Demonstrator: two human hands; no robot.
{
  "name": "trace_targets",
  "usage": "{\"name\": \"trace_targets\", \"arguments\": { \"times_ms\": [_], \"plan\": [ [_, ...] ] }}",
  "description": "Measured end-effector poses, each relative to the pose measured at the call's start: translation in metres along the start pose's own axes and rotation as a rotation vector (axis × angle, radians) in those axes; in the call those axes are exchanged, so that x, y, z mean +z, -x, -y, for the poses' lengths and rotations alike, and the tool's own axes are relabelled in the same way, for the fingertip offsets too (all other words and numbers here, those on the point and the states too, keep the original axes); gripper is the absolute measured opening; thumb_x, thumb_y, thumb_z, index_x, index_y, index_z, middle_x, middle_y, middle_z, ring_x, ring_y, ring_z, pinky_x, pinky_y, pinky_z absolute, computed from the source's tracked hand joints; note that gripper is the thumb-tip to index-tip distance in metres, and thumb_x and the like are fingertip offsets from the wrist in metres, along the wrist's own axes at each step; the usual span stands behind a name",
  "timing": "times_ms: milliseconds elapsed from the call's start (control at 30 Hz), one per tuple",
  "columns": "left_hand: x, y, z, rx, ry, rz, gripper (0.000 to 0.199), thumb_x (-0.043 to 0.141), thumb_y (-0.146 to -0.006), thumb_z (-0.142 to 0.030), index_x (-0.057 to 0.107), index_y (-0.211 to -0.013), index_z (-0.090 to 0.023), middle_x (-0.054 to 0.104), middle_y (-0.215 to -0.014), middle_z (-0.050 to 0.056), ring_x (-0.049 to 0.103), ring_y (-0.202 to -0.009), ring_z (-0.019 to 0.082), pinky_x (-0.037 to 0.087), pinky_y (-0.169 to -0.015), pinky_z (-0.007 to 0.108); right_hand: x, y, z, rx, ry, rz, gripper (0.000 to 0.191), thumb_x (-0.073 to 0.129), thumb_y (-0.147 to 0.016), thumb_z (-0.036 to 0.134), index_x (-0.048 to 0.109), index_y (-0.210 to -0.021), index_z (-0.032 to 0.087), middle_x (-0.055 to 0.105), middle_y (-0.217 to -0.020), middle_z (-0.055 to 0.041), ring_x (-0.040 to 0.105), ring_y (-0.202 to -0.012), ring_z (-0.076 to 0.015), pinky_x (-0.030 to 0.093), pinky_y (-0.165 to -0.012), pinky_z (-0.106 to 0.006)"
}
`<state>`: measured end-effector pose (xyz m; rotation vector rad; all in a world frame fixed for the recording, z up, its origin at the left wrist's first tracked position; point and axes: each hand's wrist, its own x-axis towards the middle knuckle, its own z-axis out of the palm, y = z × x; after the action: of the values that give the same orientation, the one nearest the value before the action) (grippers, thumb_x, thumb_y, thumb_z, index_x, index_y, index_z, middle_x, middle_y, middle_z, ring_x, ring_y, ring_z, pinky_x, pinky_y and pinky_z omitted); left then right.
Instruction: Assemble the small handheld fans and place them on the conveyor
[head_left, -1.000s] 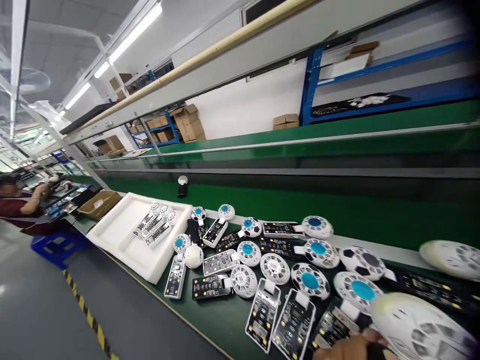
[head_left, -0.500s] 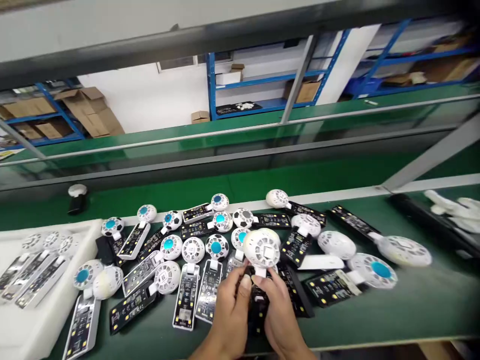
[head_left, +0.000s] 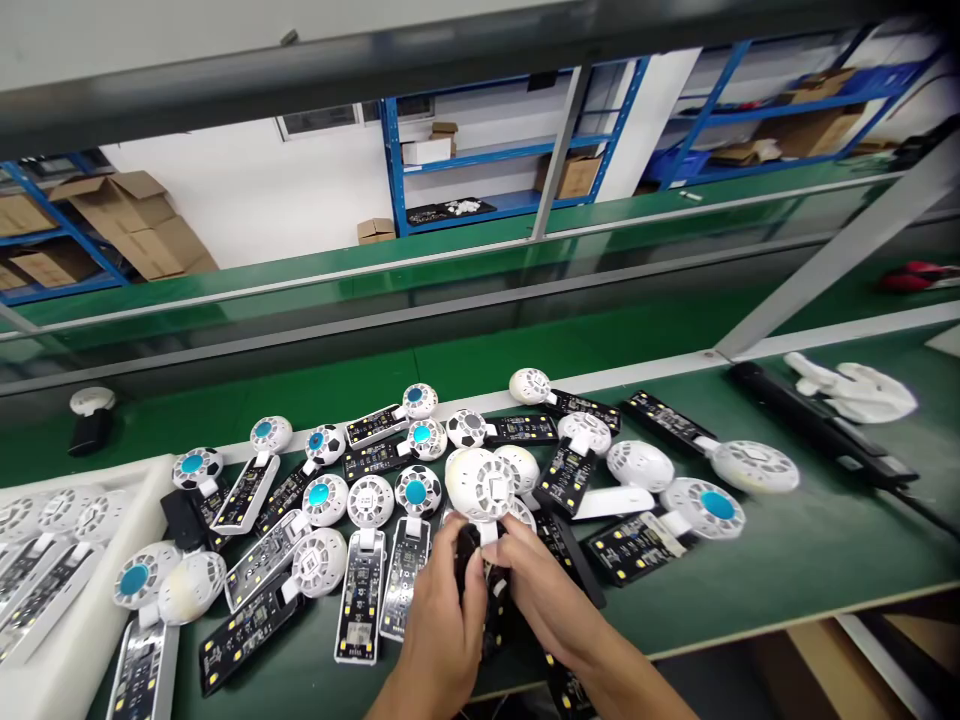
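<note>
Both hands hold a device with a white round slotted head [head_left: 481, 484] and a black body, its head up and away from me. My left hand [head_left: 444, 610] grips the body's left side, thumb pressed on it near the neck. My right hand [head_left: 541, 585] closes on the right side, thumb and fingers at the white neck. My fingers hide much of the body. Around the hands lie several similar devices with exposed circuit boards, among them one with a white-edged board [head_left: 360, 600] and one with a football-patterned head [head_left: 417, 492].
A white foam tray [head_left: 154, 500] with several devices stands at the left. At the right lie a black elongated tool [head_left: 821, 425] with a cord and a white glove [head_left: 851, 388]. A grey metal post [head_left: 814, 245] rises from the green bench [head_left: 787, 550]. Blue shelves [head_left: 495, 155] stand behind.
The view has swung to the right, so bench items appear farther left and the glove shows fully. Both hands still grip the same device, its head now tilted a little to the left.
</note>
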<state>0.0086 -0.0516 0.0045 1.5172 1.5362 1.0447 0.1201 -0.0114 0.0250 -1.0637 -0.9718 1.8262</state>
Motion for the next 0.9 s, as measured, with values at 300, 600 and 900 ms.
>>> {"name": "trace_targets", "arguments": {
  "times_ms": [300,600,900],
  "plan": [
    [0.002,-0.010,-0.016,-0.102,0.362,-0.184,0.029,0.045,-0.084,-0.047,0.046,-0.095,-0.020,0.059,-0.085,0.002,0.055,-0.073,0.015,0.042,-0.069,0.027,0.009,0.009,-0.012,-0.235,0.590,-0.190,0.056,0.040,-0.083,0.051,0.042,-0.125,0.014,0.049,-0.128,-0.0146,0.042,-0.121,-0.0267,0.031,-0.102,-0.043],
    [-0.008,-0.013,-0.015,-0.181,0.466,-0.158,0.024,0.052,-0.081,-0.044,0.046,-0.082,-0.021,0.053,-0.072,-0.003,0.049,-0.065,0.011,0.039,-0.062,0.023,-0.010,0.013,-0.009,-0.231,0.803,0.142,0.079,0.044,-0.082,0.055,0.016,-0.141,0.011,0.019,-0.147,-0.0123,0.016,-0.135,-0.0233,0.017,-0.110,-0.045],
    [-0.011,-0.015,-0.010,-0.161,0.386,-0.183,0.021,0.053,-0.080,-0.039,0.046,-0.085,-0.020,0.058,-0.075,0.000,0.056,-0.066,0.013,0.045,-0.063,0.025,-0.005,0.008,-0.035,-0.396,1.020,0.043,0.057,0.024,-0.093,0.035,0.019,-0.140,0.004,0.025,-0.144,-0.0175,0.022,-0.133,-0.0235,0.028,-0.106,-0.044]
  ]
}}
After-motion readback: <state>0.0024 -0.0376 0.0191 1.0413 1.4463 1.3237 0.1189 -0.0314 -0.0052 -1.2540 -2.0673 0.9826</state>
